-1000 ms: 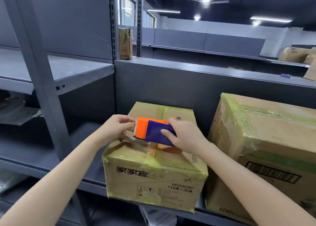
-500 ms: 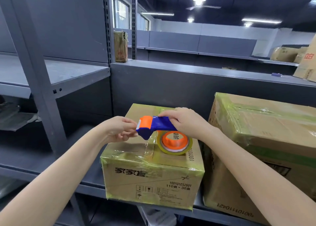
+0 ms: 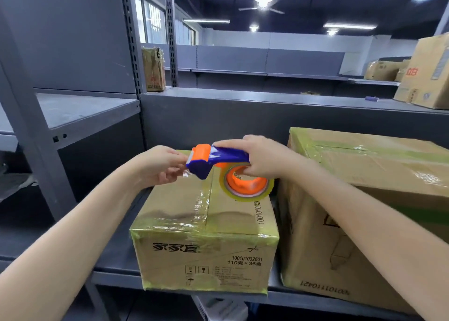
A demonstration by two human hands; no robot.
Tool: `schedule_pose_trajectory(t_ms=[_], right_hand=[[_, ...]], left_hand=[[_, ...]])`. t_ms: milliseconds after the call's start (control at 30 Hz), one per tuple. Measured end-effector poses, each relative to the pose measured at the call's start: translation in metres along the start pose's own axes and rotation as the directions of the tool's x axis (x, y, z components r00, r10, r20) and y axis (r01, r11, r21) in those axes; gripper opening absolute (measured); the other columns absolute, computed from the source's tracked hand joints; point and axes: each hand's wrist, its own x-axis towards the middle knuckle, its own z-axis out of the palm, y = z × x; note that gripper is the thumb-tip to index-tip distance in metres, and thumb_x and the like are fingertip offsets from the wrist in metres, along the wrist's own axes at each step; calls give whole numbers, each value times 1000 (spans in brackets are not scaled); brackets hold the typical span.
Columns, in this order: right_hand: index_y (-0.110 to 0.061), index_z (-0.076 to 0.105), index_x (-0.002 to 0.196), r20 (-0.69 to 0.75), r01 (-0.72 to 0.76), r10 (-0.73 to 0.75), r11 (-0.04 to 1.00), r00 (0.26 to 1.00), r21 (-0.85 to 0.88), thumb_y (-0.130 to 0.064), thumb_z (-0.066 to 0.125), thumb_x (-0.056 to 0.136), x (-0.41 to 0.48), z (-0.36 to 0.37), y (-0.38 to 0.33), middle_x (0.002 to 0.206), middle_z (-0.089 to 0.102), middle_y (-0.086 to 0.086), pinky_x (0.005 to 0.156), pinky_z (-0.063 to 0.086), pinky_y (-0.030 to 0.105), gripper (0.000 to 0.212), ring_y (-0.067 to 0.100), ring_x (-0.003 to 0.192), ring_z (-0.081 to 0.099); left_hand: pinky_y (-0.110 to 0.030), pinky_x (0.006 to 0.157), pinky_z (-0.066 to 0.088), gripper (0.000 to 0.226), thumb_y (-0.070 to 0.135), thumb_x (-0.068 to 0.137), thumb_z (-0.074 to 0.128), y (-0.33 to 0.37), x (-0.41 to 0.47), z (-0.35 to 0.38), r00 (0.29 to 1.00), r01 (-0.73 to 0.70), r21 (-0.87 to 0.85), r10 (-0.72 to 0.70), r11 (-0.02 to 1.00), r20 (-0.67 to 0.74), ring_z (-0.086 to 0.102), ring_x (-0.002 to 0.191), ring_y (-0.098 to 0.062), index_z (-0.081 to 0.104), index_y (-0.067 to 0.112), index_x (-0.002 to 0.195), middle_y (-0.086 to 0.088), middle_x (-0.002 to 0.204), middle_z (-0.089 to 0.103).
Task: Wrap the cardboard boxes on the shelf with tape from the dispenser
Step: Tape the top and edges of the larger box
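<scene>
Right hand [image 3: 264, 160]: curled round the tape dispenser [image 3: 218, 160] handle, over the box's 12 o'clock edge.
Left hand [image 3: 160, 166]: at the dispenser's 9 o'clock, pinching the tape end [image 3: 185, 173].
Cardboard box [image 3: 206, 223]: on the shelf [image 3: 116, 255], partly taped.
Risk: a skewed pull may wrinkle the tape or fold it onto itself.

Small box [image 3: 209, 247]: 家家宜; 100101032601; 110克×36盒

A grey metal shelf [image 3: 116, 257] carries a small taped box [image 3: 206, 243] beside a larger box [image 3: 364, 211].

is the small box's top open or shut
Shut: flaps of the small cardboard box lie flat, meeting along a taped centre seam.
</scene>
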Motion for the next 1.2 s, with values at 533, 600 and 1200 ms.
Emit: schedule_pose_trajectory(t_ms=[533, 600, 1200], right_hand=[[-43, 36, 139, -125, -188, 194, 980, 973, 59, -18, 62, 87, -86, -122, 137, 107, 51, -12, 62, 39, 11, 63, 2, 78, 51], [-43, 36, 139, -112, -206, 210, 977, 971, 46, -18, 61, 88, -95, -127, 159, 107, 52, -10, 62, 41, 12, 63, 2, 77, 51], [-58, 28, 133, 13, -90, 90, 996, 996, 28, -16, 57, 89, -115, -125, 256, 118, 58, -4, 62, 48, 21, 67, 15, 86, 59]], left_hand=[[-13, 42, 31, 14, -6, 89, 49, 123, 51, 167, 977, -147, -81, 158, 986, 144, 49, 51, -7, 57, -1, 80, -8, 55, 61], [-14, 41, 28, 17, -7, 90, 47, 129, 60, 191, 975, -147, -72, 157, 987, 157, 42, 48, -8, 55, -2, 75, -7, 51, 59], [-14, 42, 35, 20, -13, 88, 43, 125, 97, 276, 994, -53, -116, 63, 992, 85, 53, 40, -6, 52, -1, 76, -6, 49, 60]])
